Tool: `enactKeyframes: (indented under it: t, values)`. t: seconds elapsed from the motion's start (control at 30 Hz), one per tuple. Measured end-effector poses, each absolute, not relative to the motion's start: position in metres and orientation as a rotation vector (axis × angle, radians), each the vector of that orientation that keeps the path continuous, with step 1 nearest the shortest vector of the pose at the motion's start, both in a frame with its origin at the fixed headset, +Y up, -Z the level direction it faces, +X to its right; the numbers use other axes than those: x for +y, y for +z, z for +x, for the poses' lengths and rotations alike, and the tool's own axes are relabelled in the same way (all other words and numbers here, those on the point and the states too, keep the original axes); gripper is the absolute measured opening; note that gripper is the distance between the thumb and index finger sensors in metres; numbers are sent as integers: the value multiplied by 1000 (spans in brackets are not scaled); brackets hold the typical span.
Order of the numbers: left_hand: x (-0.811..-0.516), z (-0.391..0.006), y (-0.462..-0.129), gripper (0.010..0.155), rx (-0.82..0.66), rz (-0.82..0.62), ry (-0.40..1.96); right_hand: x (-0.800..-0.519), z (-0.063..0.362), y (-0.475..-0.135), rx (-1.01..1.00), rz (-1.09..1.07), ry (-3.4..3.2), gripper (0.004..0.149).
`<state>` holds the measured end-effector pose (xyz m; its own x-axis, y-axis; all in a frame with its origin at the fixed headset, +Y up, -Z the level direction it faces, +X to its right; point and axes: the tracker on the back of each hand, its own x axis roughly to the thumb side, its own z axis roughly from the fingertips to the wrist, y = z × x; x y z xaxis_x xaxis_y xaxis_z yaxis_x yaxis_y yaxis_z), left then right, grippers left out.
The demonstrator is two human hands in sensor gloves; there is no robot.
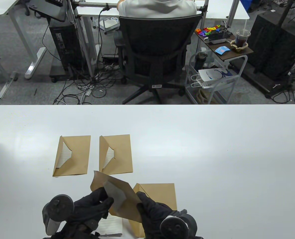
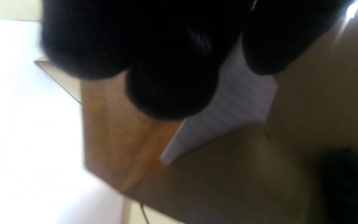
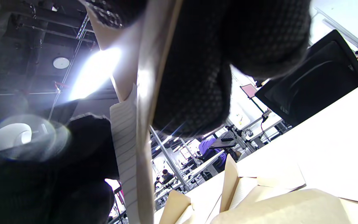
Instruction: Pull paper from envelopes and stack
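Observation:
Both hands hold one brown envelope (image 1: 123,196) up above the table's near edge. My left hand (image 1: 92,206) pinches the lined paper (image 2: 228,115) showing in its opening; the same paper shows in the right wrist view (image 3: 124,149). My right hand (image 1: 149,211) grips the envelope's right edge (image 3: 144,124). Two more brown envelopes lie flat farther back, one on the left (image 1: 72,155) and one on the right (image 1: 116,154), each with lined paper in its open flap. Another brown envelope (image 1: 159,196) lies under my right hand. A lined sheet (image 1: 111,225) lies on the table below the held envelope.
The white table (image 1: 224,161) stretches wide to the right. Beyond its far edge stand a black office chair (image 1: 154,52) with a seated person, and a small cart (image 1: 219,74).

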<state>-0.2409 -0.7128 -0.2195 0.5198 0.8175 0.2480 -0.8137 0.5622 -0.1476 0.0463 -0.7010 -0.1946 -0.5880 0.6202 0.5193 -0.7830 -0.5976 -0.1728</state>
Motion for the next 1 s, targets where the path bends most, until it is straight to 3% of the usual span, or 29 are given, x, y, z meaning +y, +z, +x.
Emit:
enactKeyframes:
  t: [0.27,0.5,0.57,0.67,0.83,1.0]
  values:
    - [-708,-249,-223,45,-270,-44,1043,-699,54,-198,-476,443,2183,47]
    - [-696,-297,-228,45,-183,-34,1162,-694,84,-211,-416,249,2081,46]
    - [-699,-309,-231,45,-160,-106,1230,-694,94,-215,-398,195,2043,46]
    - [-712,-321,-241,45,-149,-377,1273,-694,110,-222,-361,94,1983,46]
    - [-741,-311,-251,45,16,-611,988,-698,128,-231,-306,-19,1904,46]
    - [-764,-288,-254,46,40,-771,887,-700,135,-234,-291,-55,1882,46]
